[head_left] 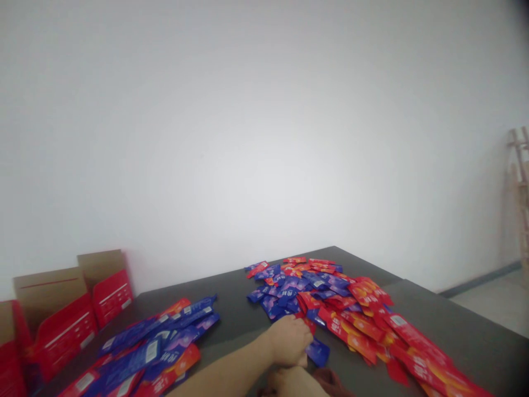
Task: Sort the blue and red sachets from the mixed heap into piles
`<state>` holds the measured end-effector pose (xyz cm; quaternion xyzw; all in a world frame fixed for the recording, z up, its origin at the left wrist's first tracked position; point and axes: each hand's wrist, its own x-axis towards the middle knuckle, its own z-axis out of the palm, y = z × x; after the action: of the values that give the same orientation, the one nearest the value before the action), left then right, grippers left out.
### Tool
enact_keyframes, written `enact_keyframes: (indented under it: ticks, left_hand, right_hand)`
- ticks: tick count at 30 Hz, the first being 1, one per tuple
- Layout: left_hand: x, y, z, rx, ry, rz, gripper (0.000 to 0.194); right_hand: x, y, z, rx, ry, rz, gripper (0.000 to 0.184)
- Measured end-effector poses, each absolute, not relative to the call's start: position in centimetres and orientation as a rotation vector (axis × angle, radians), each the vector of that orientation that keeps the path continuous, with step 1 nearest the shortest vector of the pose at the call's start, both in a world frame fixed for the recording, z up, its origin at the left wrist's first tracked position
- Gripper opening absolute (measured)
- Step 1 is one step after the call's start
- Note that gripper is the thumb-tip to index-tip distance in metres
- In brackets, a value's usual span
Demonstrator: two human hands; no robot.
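Packets everywhere, blue and red, strewn over the worktop (233, 311). My left hand (291, 337) is down at the near side of the mixed heap (289, 289), fingers curled well in; whether they pinch anything I cannot tell, as the knuckles hide it. My right hand (294, 380) lies just below it, mostly cut off, its grip unreadable. Brown cloth (330, 381) shows beside it.

One blue packet (318, 353) lies just past my left fingertips, on the side towards the worktop's right edge. The heap spreads back towards the far corner; a band of red packets (421, 339) runs from it to the near side. A second pile (151, 353) sits nearer the left, beside open red boxes (61, 336).

Risks, as I judge them: packets overlap loosely, so pulling one could drag its neighbours along, or bring up two together. Foil looks slick; a light pinch may slip. Hands so close could knock each other and spoil a hold. Colours are mixed, making a wrong pick easy. My left forearm reaches in beside the second pile; a low sweep back could scatter it.
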<state>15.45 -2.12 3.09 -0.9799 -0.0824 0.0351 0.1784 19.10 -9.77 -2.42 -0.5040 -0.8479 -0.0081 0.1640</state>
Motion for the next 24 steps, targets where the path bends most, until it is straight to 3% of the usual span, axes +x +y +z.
enact_keyframes:
  ticks: [5, 10, 13, 17, 24]
  left_hand:
    - [10.6, -2.5, 2.2, -2.768, -0.822, 0.162, 0.032]
    - [4.8, -3.2, 1.8, -2.815, -1.44, -0.196, 0.047]
    - [3.8, -3.5, 2.0, -2.789, -1.755, -0.32, 0.053]
    - [5.3, -2.3, 2.7, -2.815, -1.905, -0.295, 0.049]
    - [6.8, 0.7, 2.8, -2.977, -2.13, -0.18, 0.053]
  right_hand:
    - [20.1, -11.2, -0.4, -1.457, -2.459, 0.121, 0.017]
    - [21.7, -12.3, 1.6, -1.442, -2.268, 0.042, 0.03]
    - [23.4, -11.7, 1.3, -1.668, -2.016, -0.113, 0.033]
    - [24.9, -10.4, 0.1, -1.929, -2.022, -0.16, 0.032]
    - [25.3, -10.0, -0.7, -1.942, -2.101, -0.221, 0.034]
